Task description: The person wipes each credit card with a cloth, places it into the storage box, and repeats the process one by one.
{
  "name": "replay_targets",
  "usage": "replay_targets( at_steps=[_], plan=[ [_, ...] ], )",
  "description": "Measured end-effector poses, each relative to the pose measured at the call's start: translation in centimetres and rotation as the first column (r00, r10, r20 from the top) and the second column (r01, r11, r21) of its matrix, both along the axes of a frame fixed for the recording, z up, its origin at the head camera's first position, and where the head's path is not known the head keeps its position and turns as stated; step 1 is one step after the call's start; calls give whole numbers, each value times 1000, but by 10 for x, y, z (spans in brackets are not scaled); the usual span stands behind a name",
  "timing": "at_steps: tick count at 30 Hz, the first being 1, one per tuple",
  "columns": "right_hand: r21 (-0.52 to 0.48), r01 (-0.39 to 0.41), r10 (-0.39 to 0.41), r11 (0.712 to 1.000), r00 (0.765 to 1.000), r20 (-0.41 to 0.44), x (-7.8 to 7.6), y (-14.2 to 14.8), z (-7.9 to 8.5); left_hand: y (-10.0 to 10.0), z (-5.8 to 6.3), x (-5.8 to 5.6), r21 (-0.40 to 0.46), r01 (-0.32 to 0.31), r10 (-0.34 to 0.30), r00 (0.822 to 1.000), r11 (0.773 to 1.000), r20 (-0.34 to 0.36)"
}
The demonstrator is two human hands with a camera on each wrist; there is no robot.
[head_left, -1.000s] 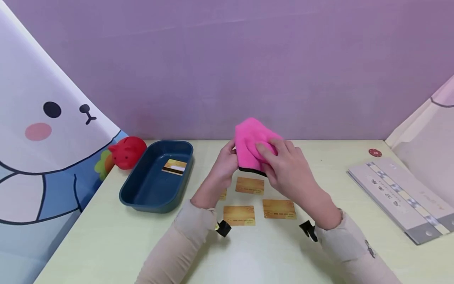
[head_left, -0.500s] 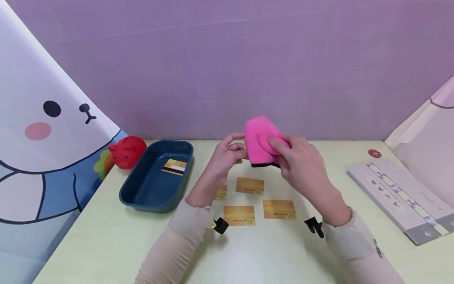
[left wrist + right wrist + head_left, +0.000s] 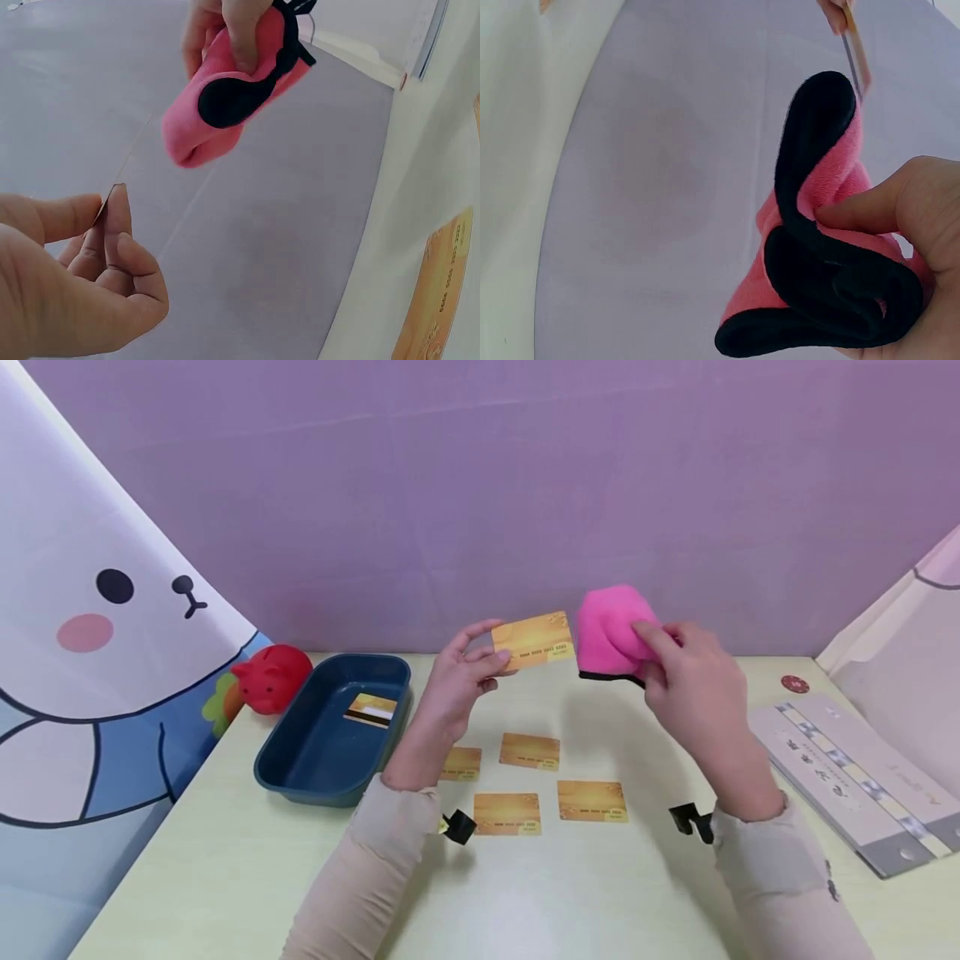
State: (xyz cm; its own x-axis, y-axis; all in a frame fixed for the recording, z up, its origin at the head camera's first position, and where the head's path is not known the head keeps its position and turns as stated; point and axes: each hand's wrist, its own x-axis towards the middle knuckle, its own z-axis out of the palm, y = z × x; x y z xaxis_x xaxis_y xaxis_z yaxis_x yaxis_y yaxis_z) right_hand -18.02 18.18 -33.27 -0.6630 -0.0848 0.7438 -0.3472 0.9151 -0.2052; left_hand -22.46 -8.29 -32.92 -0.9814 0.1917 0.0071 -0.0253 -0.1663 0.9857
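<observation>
Left hand [image 3: 455, 689] pinching card [image 3: 536, 639] by left end, aloft, appearing near table [image 3: 577, 893]'s far edge; right hand [image 3: 697, 693] gripping bunched pink cloth [image 3: 609, 631] just beside. Light pinch probably serving best, avoiding bending card.

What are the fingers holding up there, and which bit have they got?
In the head view, the left fingers pinch a card by its left end, and the right fingers grip a cloth by its bunched right side.
</observation>
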Motion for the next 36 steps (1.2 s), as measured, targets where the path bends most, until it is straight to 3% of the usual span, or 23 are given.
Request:
replay_targets(
  at_steps=[4, 7, 12, 15, 20, 36],
  plan=[
    [-41, -24, 23, 999, 999, -34, 2, -1, 6, 2, -5, -2, -33, -19, 17, 999, 999, -32],
    [-40, -109, 105, 993, 991, -84, 4, -8, 9, 6, -9, -3, -89, -41, 35, 997, 995, -61],
    [42, -283, 285, 958, 941, -184, 7, -32, 7, 16, -15, -1, -155, -84, 69, 992, 984, -102],
    [100, -322, 336, 941, 922, -194, 9, -46, 2, 20, -18, 3, -161, -88, 65, 987, 983, -144],
    [145, -320, 340, 936, 931, -136, 12, -55, -7, 24, -21, 10, -160, -44, 14, 983, 986, -185],
    [110, -244, 250, 963, 967, -39, 9, -52, -14, 26, -20, 5, -141, 14, -14, 1000, 990, 0]
  ],
)
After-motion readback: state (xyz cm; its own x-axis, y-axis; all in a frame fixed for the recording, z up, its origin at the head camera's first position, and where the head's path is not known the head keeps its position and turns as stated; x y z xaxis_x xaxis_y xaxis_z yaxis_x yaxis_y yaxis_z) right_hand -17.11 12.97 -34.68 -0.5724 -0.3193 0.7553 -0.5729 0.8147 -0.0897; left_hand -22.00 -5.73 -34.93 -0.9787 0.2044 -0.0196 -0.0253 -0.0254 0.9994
